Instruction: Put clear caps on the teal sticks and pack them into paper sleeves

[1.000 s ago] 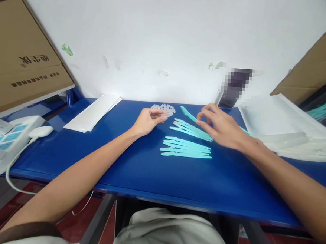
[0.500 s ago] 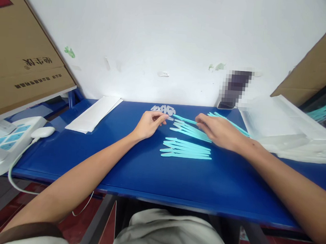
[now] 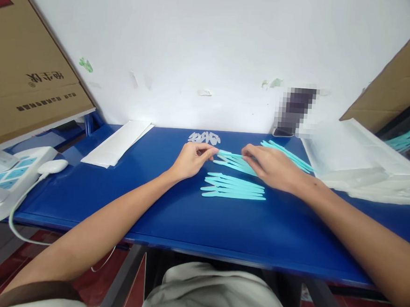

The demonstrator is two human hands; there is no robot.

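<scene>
My right hand (image 3: 269, 165) pinches the handle of a turquoise eyebrow razor (image 3: 232, 154), which points left. Its tip meets the closed fingertips of my left hand (image 3: 194, 158); the small clear blade cap held there is mostly hidden by the fingers. Just beneath, a fanned row of turquoise razors (image 3: 237, 163) lies partly covered by my right hand. Nearer to me is a second row of the same razors (image 3: 235, 191). Behind my left hand sits a small heap of clear caps (image 3: 204, 137).
More turquoise razors (image 3: 291, 157) lie behind my right hand on the blue table (image 3: 186, 217). White packets (image 3: 117, 142) are at left, clear plastic bags (image 3: 365, 169) at right. A phone-like pixelated object (image 3: 295, 110) leans on the wall. A power strip (image 3: 24, 173) is far left.
Both hands have come together: my right hand moved slightly left with the razor, and its tip has met the cap at my left fingertips.
</scene>
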